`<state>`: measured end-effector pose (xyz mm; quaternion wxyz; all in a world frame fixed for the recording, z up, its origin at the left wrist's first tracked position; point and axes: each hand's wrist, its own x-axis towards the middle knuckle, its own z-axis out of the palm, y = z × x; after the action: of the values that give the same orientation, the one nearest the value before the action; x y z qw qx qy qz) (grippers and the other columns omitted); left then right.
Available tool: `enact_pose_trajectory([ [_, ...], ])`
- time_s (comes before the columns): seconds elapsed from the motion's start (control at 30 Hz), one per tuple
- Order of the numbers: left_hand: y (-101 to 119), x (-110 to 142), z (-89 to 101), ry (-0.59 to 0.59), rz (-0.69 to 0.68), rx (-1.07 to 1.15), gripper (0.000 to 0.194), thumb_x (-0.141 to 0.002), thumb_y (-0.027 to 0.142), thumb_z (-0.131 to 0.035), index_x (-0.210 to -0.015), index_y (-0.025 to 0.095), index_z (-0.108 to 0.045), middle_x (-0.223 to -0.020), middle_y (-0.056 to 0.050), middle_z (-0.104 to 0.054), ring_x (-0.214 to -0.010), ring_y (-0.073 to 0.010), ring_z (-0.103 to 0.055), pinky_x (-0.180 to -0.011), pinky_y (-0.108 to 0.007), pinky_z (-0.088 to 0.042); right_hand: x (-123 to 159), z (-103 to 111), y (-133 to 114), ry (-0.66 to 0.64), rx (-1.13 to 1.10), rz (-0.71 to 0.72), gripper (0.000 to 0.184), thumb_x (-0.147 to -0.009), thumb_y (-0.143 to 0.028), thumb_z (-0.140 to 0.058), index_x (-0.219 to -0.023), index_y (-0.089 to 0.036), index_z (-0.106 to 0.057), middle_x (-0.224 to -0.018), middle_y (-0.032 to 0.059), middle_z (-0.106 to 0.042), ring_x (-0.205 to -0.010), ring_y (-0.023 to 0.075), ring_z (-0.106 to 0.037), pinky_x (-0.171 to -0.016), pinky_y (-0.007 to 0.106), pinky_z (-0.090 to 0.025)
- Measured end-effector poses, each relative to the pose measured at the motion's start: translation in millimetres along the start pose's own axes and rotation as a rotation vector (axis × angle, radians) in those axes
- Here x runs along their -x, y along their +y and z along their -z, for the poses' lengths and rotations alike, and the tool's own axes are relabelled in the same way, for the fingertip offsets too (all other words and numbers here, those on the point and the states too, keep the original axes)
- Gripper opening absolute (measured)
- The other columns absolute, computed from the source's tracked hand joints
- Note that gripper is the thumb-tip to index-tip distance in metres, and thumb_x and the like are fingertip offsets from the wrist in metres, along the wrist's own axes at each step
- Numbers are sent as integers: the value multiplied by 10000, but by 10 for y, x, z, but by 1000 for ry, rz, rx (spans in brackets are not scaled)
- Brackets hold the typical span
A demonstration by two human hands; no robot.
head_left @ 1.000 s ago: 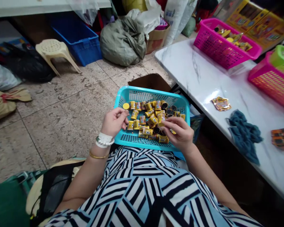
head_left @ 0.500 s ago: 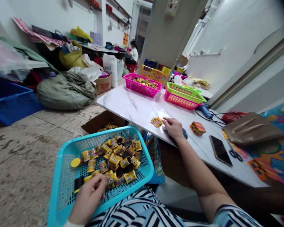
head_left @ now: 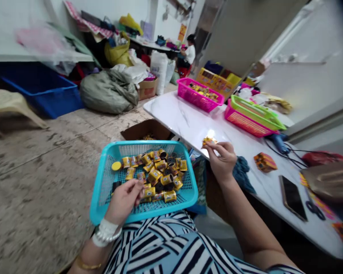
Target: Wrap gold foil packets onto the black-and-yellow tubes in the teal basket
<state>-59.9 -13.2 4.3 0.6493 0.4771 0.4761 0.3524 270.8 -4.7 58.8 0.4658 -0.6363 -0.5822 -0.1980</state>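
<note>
A turquoise basket [head_left: 98,190] rests at my lap, holding several small yellow printed cylinders [head_left: 154,176] with dark insides and a round yellow lid [head_left: 116,166]. My left hand [head_left: 125,201] hangs over the basket's near left part, its fingers pinched together beside the cylinders. Whatever lies between those fingertips is hidden. On the marble-patterned table, my right hand [head_left: 223,160] has thumb and forefinger pinched at a small pile of flat yellow printed pieces [head_left: 209,140]. Blur hides whether a piece is between them.
A pink basket [head_left: 185,91] of yellow pieces and stacked green and pink baskets [head_left: 246,123] stand farther back. Right of my hand are a dark blue cloth [head_left: 243,176], a yellow-orange bundle [head_left: 265,162], a phone [head_left: 293,198] and scissors [head_left: 316,209]. A cardboard box [head_left: 134,131] stands behind the basket.
My view has turned left, shifting the scene rightward. My right hand has gone from an outstretched forefinger beside the pile to a pinch at it. My left hand stays over the basket, fingers closed.
</note>
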Motion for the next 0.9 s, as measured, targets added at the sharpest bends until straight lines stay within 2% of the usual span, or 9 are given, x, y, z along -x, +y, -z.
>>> enact_pose_trajectory([
  [0.17,29,52,-91,-72,-17,145,562,-778,678,-626,-930,137,-656,-795,-56,-663,-622,-125,-570,-526,-225,-445,678,-269,-1040,-398,-338,257,195,-844,-184,-695,-974,-308,-771,-736,25,-584,-703,180,-529,-651,345,-469],
  [0.27,17,28,-55,-67,-28,144,471,-767,594,-693,-883,139,-648,-691,-7,-622,-580,-107,-550,-540,-218,-446,907,-425,-1351,-471,-457,286,152,-859,-174,-671,-927,-281,-754,-688,22,-573,-679,177,-518,-643,340,-463],
  [0.33,2,5,-3,-55,-26,145,386,-769,517,-719,-798,140,-640,-625,17,-587,-551,-94,-528,-537,-209,-434,961,-486,-1414,-517,-525,166,118,-855,-198,-681,-945,-259,-728,-758,32,-615,-735,183,-556,-691,344,-491],
  [0.43,-29,-27,56,-12,-21,134,340,-775,463,-711,-700,143,-622,-600,20,-579,-531,-83,-513,-519,-200,-409,963,-533,-1413,-670,-650,-193,292,-825,-318,-726,-1096,-225,-672,-951,60,-680,-832,192,-626,-745,337,-537],
  [0.53,-66,-53,59,29,-17,106,331,-758,463,-720,-737,143,-638,-625,13,-606,-513,-85,-518,-504,-204,-410,958,-572,-1402,-849,-733,-450,270,-828,-385,-703,-1010,-185,-702,-918,61,-722,-814,195,-663,-743,323,-548],
  [0.63,-83,-56,47,154,-44,140,346,-774,481,-708,-855,158,-611,-670,12,-630,-512,-91,-529,-502,-208,-420,976,-618,-1406,-866,-720,-501,191,-829,-361,-682,-829,-174,-720,-799,42,-720,-719,173,-635,-694,298,-522],
  [0.77,-28,17,52,349,-196,34,274,-859,443,-635,-876,173,-590,-733,-9,-635,-601,-111,-561,-576,-218,-454,988,-658,-1432,-955,-716,-510,190,-819,-355,-667,-764,-176,-697,-642,0,-632,-586,129,-523,-551,242,-430],
  [0.83,22,85,41,325,-296,-82,246,-882,419,-615,-906,175,-622,-814,-41,-661,-703,-139,-606,-658,-240,-483,979,-657,-1452,-1059,-729,-466,212,-837,-349,-627,-720,-178,-673,-589,-17,-576,-555,118,-477,-524,232,-392],
  [0.9,63,151,11,218,-404,-215,254,-868,398,-643,-1001,182,-651,-916,-71,-680,-808,-174,-629,-737,-275,-499,972,-640,-1460,-1140,-759,-408,191,-834,-304,-596,-698,-178,-641,-602,-20,-565,-572,120,-479,-538,234,-393],
])
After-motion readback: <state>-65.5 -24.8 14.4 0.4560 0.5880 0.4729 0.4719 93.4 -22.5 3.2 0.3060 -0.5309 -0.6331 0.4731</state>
